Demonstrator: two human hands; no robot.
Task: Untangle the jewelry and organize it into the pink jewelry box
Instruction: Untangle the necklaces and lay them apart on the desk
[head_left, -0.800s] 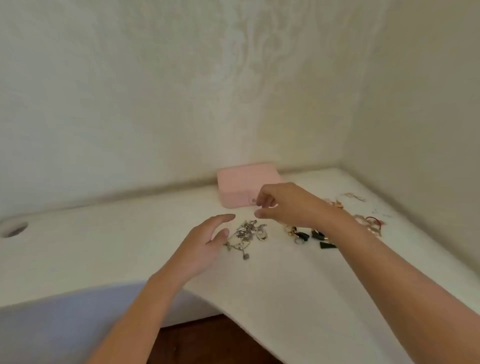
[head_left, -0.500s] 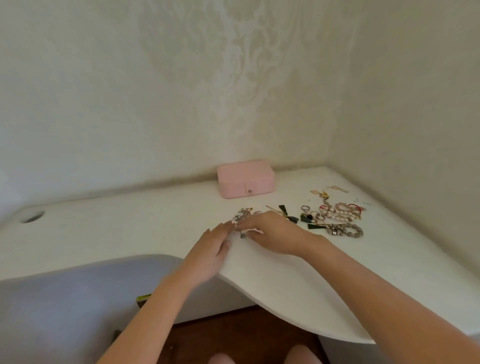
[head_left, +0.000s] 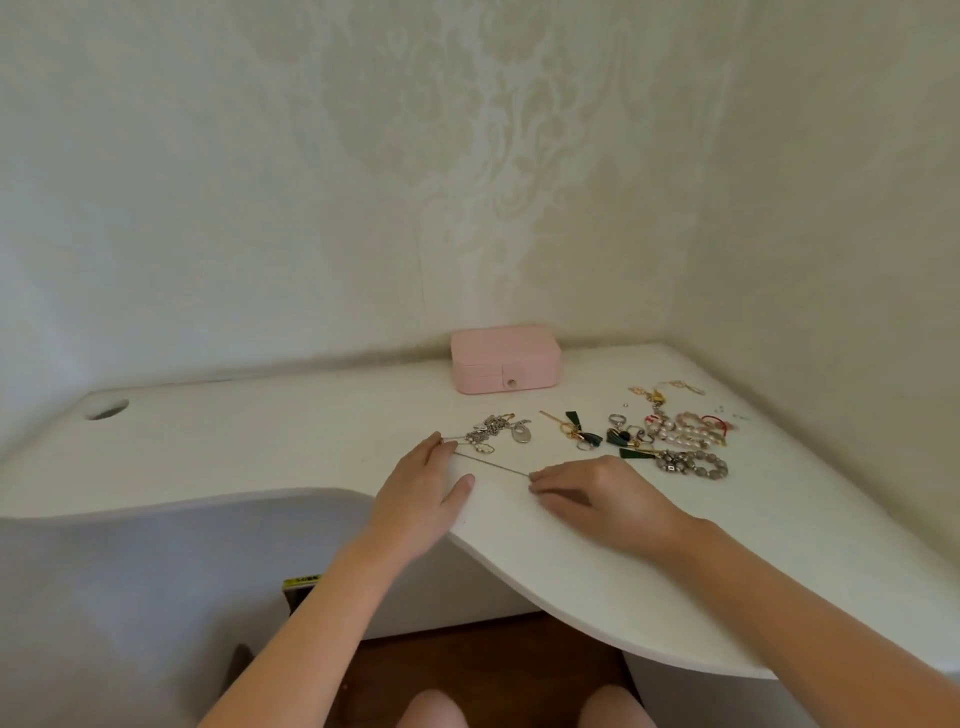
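Observation:
A closed pink jewelry box (head_left: 505, 359) stands at the back of the white desk (head_left: 260, 447). In front of it lies a tangled heap of silver chains (head_left: 491, 432). A thin silver chain (head_left: 491, 464) runs taut from that heap toward me. My left hand (head_left: 423, 493) holds its far end down with the fingertips near the heap. My right hand (head_left: 597, 496) pinches the near end against the desk. To the right lie green tassel earrings (head_left: 582, 434), rings, a pearl bracelet (head_left: 685, 431) and a grey bead bracelet (head_left: 693, 463).
The desk fills a wall corner and its front edge curves around my knees (head_left: 431, 709). A round cable hole (head_left: 106, 409) sits at the far left. Small gold pieces (head_left: 665, 389) lie near the right wall. A yellow-labelled object (head_left: 301, 582) shows under the desk.
Both hands came down onto the silver heap, then drew apart; a thin chain now stretches between them. My right hand has moved right and toward me. The view also shifted.

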